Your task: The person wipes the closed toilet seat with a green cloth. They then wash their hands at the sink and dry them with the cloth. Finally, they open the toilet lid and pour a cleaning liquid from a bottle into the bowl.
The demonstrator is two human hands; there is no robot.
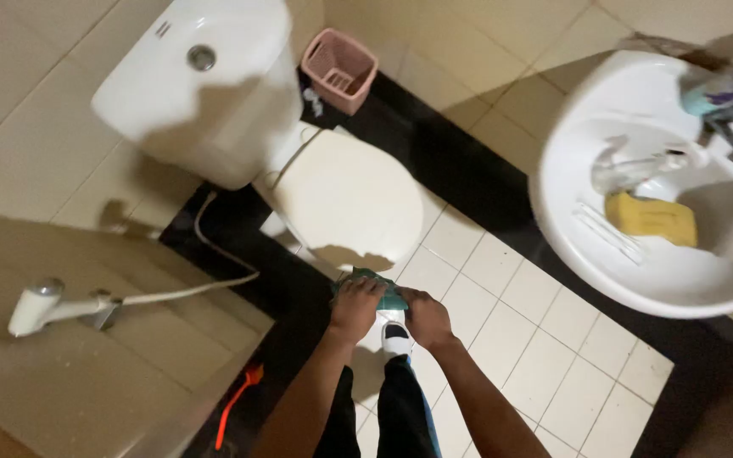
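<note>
Both hands are meeting at the front edge of the closed toilet lid [345, 199]. Left hand [355, 307] and right hand [425, 318] are together gripping 1 green cloth [379, 288], bunched btwn them; each grip is clenched on it, fingers curled over the top. Cloth is sitting just under the fingertips, touching the lid's front rim, w/ most of it hidden by the knuckles. Holding it w/ 2 hands is prob. keeping the wad compact against the curved rim. Pink basket [341, 69] is standing beside the cistern [201, 80]; yellow sponge [651, 218] is lying in the sink [638, 280], well apart.
</note>
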